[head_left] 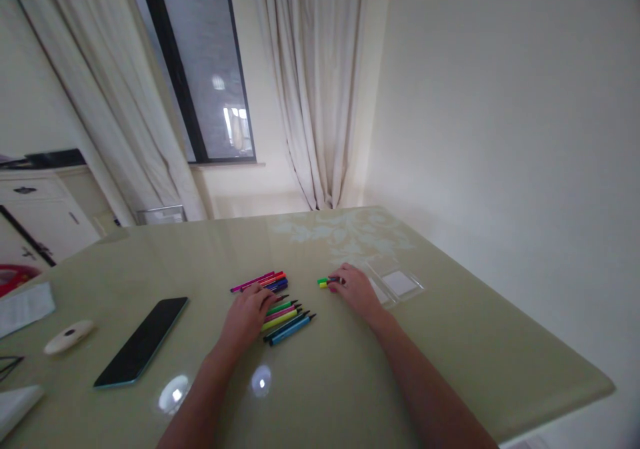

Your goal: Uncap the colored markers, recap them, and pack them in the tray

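Observation:
My left hand is closed at the fingertips around a felt-tip pen with a dark brownish tip; most of its barrel is hidden. Just below lie several uncapped felt-tip pens, among them a yellow-green one and a light blue one, black nibs towards the right. Beyond my left fingers is a group of capped pens in pink, orange and dark blue. My right hand pinches small pen caps, green and yellow ends sticking out leftward. Beside it rests a clear plastic case, partly covered by that hand.
A smartphone lies left of my left arm, with a pale oval object beyond it. A white folded cloth or paper is at the far left. The glossy table ends near the wall on the right.

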Available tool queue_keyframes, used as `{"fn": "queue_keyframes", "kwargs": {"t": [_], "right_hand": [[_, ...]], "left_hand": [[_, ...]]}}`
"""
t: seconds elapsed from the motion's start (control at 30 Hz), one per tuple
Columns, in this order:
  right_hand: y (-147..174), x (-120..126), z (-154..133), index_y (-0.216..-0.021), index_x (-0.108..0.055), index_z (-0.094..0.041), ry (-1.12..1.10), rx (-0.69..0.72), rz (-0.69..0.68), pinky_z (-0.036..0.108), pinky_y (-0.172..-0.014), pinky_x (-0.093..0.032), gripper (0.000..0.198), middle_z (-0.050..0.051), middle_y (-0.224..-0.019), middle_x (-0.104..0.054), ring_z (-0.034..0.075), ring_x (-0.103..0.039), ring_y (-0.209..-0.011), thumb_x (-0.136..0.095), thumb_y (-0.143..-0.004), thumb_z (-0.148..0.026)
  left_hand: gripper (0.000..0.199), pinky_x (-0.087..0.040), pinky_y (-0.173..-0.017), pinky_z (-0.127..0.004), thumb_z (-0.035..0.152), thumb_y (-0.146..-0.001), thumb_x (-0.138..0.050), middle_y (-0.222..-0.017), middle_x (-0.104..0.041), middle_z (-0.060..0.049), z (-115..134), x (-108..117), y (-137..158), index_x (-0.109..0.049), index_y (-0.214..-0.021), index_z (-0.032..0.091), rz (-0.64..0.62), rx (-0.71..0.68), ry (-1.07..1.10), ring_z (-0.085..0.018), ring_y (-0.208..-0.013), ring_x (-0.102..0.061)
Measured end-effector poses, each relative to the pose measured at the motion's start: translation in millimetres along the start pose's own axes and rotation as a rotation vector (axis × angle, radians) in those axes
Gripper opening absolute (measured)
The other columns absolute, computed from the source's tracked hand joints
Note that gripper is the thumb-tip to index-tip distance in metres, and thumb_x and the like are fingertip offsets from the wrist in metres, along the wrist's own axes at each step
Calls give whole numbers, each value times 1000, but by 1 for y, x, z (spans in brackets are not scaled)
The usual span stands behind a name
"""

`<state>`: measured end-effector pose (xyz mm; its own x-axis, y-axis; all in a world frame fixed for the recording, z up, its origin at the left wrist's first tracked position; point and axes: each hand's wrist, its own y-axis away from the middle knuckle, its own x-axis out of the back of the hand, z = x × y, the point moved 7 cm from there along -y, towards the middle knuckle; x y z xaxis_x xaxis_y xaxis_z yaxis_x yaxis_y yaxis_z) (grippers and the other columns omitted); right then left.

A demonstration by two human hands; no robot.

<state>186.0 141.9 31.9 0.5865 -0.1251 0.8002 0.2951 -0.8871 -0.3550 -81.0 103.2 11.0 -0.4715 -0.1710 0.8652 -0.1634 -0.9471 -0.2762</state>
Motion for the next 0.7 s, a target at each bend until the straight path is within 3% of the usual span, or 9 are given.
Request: {"fn": "queue_keyframes", "kwargs": {"t": [0.1,0.23,0.3,0.47,0.57,0.7], "right_hand": [[2,-11,-13,-93,-74,-19,56,19,-76,27,-82,-44,5,4,-94,-70,19,-63,-91,-71,-90,-21],[4,-14,-11,-88,-73,-19,134,13,-144,27,-82,-42,4,5,-94,-69,19,-62,-92,-72,-89,-23],[5,-13,-5,-87,-73,-19,156,-4,-134,27,-82,-42,5,5,-95,-68,19,-62,-92,-72,-89,-23],[4,-11,-2,-90,-73,-20,166,-12,-76,29,-85,-45,4,6,-97,-67,20,-62,-93,-70,-90,-22],[6,-9,-16,-105,-73,-19,135,36,-23,31,-90,-47,15,8,-105,-68,23,-63,-100,-70,-92,-25],[11,-15,-49,-138,-59,-22,56,212,27,33,-99,-47,44,9,-122,-67,23,-61,-113,-67,-96,-31]], "left_hand": [[33,-48,-93,-38,40,-98,-48,-106,-73,-8,0,-7,0,-77,-98,23,-56,14,37,-26,-102,-66],[33,-47,-98,-38,36,-99,-44,-112,-72,-9,-14,5,-1,-73,-106,21,69,105,-51,-26,-108,-64],[28,-47,-97,-37,32,-98,-47,-110,-71,-9,-18,10,0,-71,-105,20,103,129,-137,-26,-107,-63],[14,-47,-92,-37,28,-94,-58,-103,-69,-8,-21,8,2,-70,-96,21,30,132,-234,-27,-103,-63],[17,-47,-93,-40,28,-95,-57,-104,-68,-9,-14,11,0,-71,-96,20,55,113,-234,-28,-104,-62],[16,-46,-97,-40,26,-98,-55,-109,-71,-7,20,8,-3,-69,-102,21,88,-28,-117,-26,-106,-63]]}}
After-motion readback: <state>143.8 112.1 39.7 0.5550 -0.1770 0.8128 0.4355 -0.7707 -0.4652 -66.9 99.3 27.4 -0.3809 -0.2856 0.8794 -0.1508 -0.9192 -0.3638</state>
